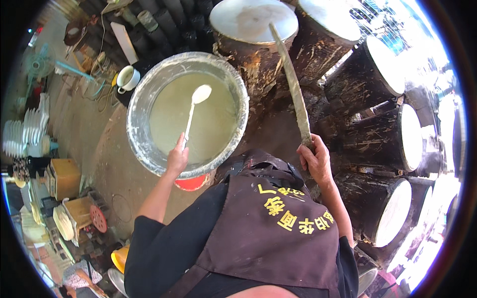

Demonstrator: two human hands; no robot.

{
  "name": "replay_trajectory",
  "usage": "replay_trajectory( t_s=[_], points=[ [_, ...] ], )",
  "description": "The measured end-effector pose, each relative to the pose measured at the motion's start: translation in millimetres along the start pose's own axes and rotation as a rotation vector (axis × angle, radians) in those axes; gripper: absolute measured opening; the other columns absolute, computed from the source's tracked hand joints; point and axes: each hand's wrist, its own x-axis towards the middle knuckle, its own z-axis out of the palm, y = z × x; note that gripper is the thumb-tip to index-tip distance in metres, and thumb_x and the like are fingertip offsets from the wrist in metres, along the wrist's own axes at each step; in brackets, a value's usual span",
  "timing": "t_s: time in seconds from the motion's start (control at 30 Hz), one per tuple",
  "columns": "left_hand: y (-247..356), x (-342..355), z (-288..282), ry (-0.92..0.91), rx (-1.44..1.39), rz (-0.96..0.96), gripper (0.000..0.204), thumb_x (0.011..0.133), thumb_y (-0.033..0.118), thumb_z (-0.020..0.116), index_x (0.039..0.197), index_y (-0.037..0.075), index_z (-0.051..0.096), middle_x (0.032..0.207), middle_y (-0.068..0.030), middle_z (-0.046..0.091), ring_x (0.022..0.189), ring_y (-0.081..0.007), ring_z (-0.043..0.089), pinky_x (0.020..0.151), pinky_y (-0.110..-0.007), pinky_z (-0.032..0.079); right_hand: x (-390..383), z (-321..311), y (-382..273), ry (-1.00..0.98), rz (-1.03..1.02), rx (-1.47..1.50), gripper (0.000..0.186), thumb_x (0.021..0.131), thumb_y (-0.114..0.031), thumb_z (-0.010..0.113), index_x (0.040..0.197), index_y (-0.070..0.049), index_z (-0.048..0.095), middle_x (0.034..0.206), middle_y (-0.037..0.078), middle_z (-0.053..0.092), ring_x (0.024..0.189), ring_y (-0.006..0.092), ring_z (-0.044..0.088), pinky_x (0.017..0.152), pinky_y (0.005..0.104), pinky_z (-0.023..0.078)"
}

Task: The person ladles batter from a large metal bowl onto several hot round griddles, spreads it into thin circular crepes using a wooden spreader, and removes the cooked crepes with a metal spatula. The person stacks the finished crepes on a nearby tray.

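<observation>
My left hand (pixel 177 158) is closed round the handle of a long spoon (pixel 191 114). Its pale, coated bowl is over a big round metal basin (pixel 135 124), which holds thin greyish-white liquid batter (pixel 194 129). White residue crusts the basin's rim. In my right hand (pixel 317 158) is the lower end of a long, flat, stained stick (pixel 294 82), with the fingers wrapped round it. The stick slants up and away, its far tip over the whitish round top of a rusty drum (pixel 233 22). Whether the tip touches that top, I cannot tell.
More dark drums with pale round tops curve along the right, one (pixel 395 211) close to my right arm. A white mug (pixel 128 78) stands beyond the basin's left side. Something red (pixel 191 183) shows below the basin. Another person (pixel 82 278) is at lower left.
</observation>
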Motion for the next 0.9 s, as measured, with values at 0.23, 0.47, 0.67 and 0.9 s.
replay_trajectory(
  t_s=[0.23, 0.47, 0.67, 0.9],
  points=[
    [-66, -30, 62, -0.218, -0.141, 0.277, 0.064, 0.087, 0.014, 0.056, 0.145, 0.017, 0.032, 0.09, -0.0278, 0.062, 0.074, -0.0407, 0.062, 0.066, -0.047, 0.048, 7, 27, 20, -0.086, 0.012, -0.176, 0.052, 0.087, -0.004, 0.055, 0.138, -0.007, 0.044, 0.07, 0.003, 0.059, 0.052, 0.0067, 0.049, 0.049, 0.0231, 0.041],
    [-90, -43, 38, -0.255, -0.043, 0.189, 0.064, 0.087, 0.013, 0.056, 0.146, 0.017, 0.03, 0.095, -0.0273, 0.063, 0.084, -0.0393, 0.064, 0.071, -0.044, 0.048, -5, 21, 45, 0.015, 0.155, -0.123, 0.05, 0.088, -0.002, 0.054, 0.138, -0.008, 0.047, 0.071, -0.001, 0.057, 0.052, 0.004, 0.046, 0.045, 0.021, 0.037],
    [-50, 32, 1, -0.337, 0.148, 0.322, 0.068, 0.088, 0.008, 0.052, 0.148, 0.018, 0.023, 0.074, -0.0164, 0.063, 0.06, -0.035, 0.061, 0.057, -0.04, 0.049, -9, 33, 46, -0.068, 0.185, -0.23, 0.044, 0.091, -0.008, 0.056, 0.134, -0.01, 0.051, 0.066, 0.002, 0.058, 0.054, 0.0069, 0.051, 0.051, 0.0235, 0.044],
    [-2, -5, 50, -0.697, -0.936, -0.515, 0.058, 0.097, 0.02, 0.049, 0.147, 0.032, 0.021, 0.062, 0.0064, 0.033, 0.045, -0.0045, 0.034, 0.035, -0.021, 0.028, -10, 4, 55, -0.236, 0.047, -0.542, 0.043, 0.091, -0.009, 0.055, 0.134, -0.008, 0.049, 0.071, 0.014, 0.063, 0.064, 0.0201, 0.064, 0.068, 0.032, 0.051]
  ],
)
